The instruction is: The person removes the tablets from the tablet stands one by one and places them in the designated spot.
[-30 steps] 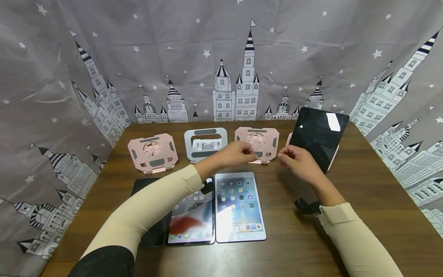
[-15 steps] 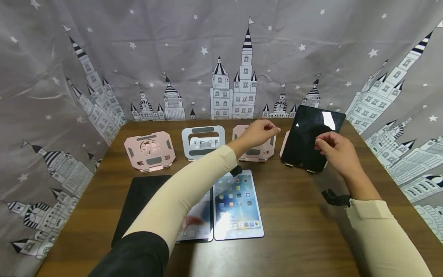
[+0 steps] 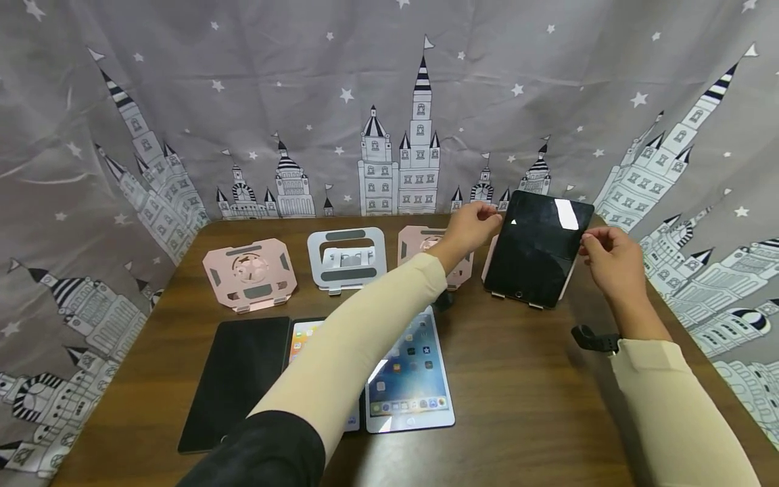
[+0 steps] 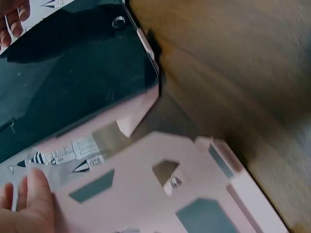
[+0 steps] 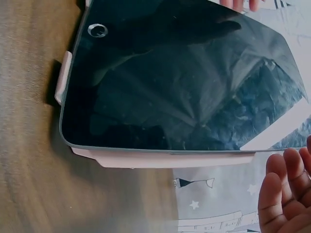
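A black tablet (image 3: pixel 538 247) leans upright on a pink tablet stand (image 3: pixel 489 262), its lower edge caught by the stand's small front lips. My left hand (image 3: pixel 470 228) hovers by the tablet's left edge, over a neighbouring pink stand (image 4: pixel 131 194) that holds no tablet. Its fingers are loosely bent with nothing between them. At the tablet's right edge is my right hand (image 3: pixel 613 260). In the right wrist view its relaxed fingers (image 5: pixel 272 194) come right up to the edge, and the tip of the left hand shows across the screen.
Farther left stand a white tablet stand (image 3: pixel 349 257) and another pink stand (image 3: pixel 249 274). In front lie a black tablet (image 3: pixel 237 379), a lit tablet (image 3: pixel 304 331) mostly behind my left sleeve, and a white tablet (image 3: pixel 414 385). A grey castle-print curtain (image 3: pixel 274 88) hangs behind the table.
Both hands have moved right and away from between the stands to either side of the leaning tablet. The right hand has come to its right edge. The tablet stays on its stand.
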The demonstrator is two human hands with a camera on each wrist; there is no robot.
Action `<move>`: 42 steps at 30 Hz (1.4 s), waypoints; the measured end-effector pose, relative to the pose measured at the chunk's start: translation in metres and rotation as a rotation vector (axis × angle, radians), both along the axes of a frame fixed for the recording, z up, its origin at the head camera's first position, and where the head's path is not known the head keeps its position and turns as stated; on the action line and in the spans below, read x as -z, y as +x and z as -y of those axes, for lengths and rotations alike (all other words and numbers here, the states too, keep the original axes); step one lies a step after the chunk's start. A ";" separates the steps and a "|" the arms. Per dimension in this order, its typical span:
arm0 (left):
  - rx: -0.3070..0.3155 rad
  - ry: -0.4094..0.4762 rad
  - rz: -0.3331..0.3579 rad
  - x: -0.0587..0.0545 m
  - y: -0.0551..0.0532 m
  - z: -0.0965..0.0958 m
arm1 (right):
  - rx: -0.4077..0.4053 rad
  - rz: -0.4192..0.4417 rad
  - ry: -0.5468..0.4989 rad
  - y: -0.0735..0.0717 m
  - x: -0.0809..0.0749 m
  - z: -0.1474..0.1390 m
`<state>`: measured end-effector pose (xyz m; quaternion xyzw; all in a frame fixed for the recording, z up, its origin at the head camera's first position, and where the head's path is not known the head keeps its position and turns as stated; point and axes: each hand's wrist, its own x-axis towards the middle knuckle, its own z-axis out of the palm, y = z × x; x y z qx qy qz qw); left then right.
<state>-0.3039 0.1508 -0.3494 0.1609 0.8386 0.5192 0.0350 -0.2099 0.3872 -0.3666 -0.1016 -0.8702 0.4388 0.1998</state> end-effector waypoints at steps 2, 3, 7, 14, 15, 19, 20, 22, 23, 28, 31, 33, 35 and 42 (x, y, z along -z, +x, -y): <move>-0.022 -0.007 -0.014 0.000 0.000 -0.004 | 0.026 0.004 -0.026 -0.002 -0.002 -0.001; -0.031 -0.010 -0.019 0.000 0.000 -0.006 | 0.037 0.006 -0.038 -0.003 -0.003 -0.002; -0.027 0.001 -0.038 -0.001 0.001 -0.017 | 0.035 -0.003 -0.071 -0.006 -0.004 -0.005; -0.102 0.025 0.014 0.003 0.008 -0.028 | 0.045 -0.008 -0.087 -0.012 0.002 -0.003; -0.112 0.018 0.008 0.004 0.009 -0.028 | 0.050 -0.014 -0.085 -0.012 0.003 -0.002; -0.139 0.012 -0.049 0.005 0.016 -0.029 | 0.073 -0.039 -0.083 -0.010 0.003 0.000; -0.141 0.022 -0.066 0.006 0.017 -0.028 | 0.077 -0.053 -0.098 -0.009 0.002 0.001; -0.130 0.054 -0.101 0.007 0.021 -0.025 | 0.090 -0.079 -0.136 -0.008 -0.001 0.005; -0.120 0.068 -0.118 0.008 0.022 -0.023 | 0.096 -0.088 -0.158 -0.007 -0.003 0.006; -0.070 0.110 -0.151 0.001 0.025 -0.008 | 0.080 -0.138 -0.239 -0.006 -0.014 0.015; -0.066 0.119 -0.141 -0.005 0.028 0.002 | 0.038 -0.148 -0.254 -0.003 -0.018 0.020; -0.063 0.121 -0.129 -0.006 0.030 0.009 | 0.007 -0.150 -0.245 -0.001 -0.019 0.024; -0.058 0.126 -0.115 -0.008 0.034 0.018 | -0.029 -0.149 -0.215 0.002 -0.020 0.028; -0.022 0.147 0.003 0.001 0.054 0.050 | -0.120 -0.070 -0.049 0.015 -0.013 0.046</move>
